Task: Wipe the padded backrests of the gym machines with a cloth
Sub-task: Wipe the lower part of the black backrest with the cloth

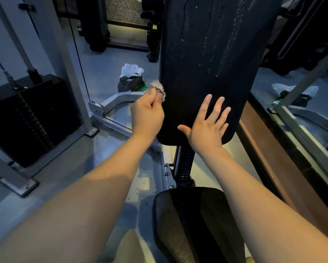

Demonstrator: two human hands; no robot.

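A tall black padded backrest [212, 54] fills the upper middle of the head view; its cracked surface carries pale streaks. My left hand [147, 112] grips a small crumpled whitish cloth [158, 88] and holds it against the backrest's left edge, near the bottom. My right hand [208, 124] lies flat on the lower part of the pad with its fingers spread and straight. Below the backrest sits the black padded seat [195, 224].
A black weight stack [30, 118] in a grey frame stands at the left. A black bag with white plastic [131, 78] lies on the grey floor behind my left hand. A mirror [299, 103] on the right reflects the machine. More dark machines stand at the back.
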